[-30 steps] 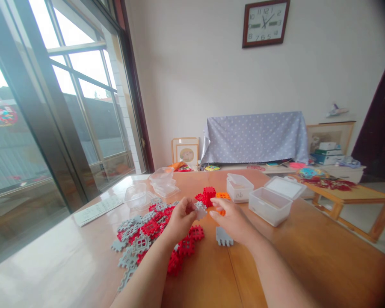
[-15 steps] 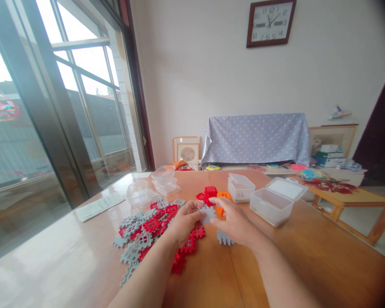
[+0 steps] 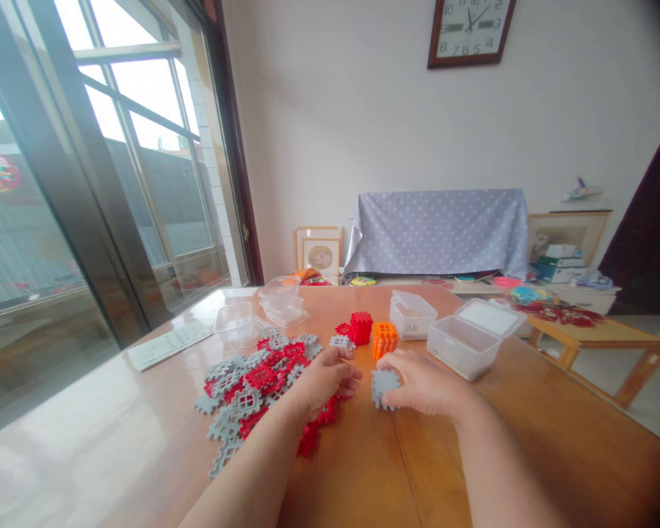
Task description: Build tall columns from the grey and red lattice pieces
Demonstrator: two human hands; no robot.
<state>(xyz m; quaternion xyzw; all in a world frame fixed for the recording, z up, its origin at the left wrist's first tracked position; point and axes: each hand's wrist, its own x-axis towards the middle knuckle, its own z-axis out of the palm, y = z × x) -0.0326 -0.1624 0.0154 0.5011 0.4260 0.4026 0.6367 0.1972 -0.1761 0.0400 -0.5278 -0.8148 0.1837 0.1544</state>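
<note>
My right hand (image 3: 418, 381) has its thumb and fingers around the edges of a flat grey interlocking tile (image 3: 383, 383), which lies on top of a grey stack on the table. My left hand (image 3: 330, 378) hovers beside the heap of red and grey interlocking tiles (image 3: 261, 378), its fingers loosely curled and apart with nothing seen between them. Beyond the hands stand a stack of orange tiles (image 3: 384, 340) and a stack of red tiles (image 3: 361, 328). A lone grey tile (image 3: 342, 342) lies just past my left fingertips.
On the right of the wooden table (image 3: 357, 484) are a lidded clear box (image 3: 412, 317) and an open clear box (image 3: 465, 348) with its lid folded back. Clear containers (image 3: 235, 323) stand at the back left, near a printed sheet (image 3: 170, 346).
Both hands held a grey tile together before. My left hand has let go; my right hand has moved down and right to the grey stack with the tile. The view has tilted slightly.
</note>
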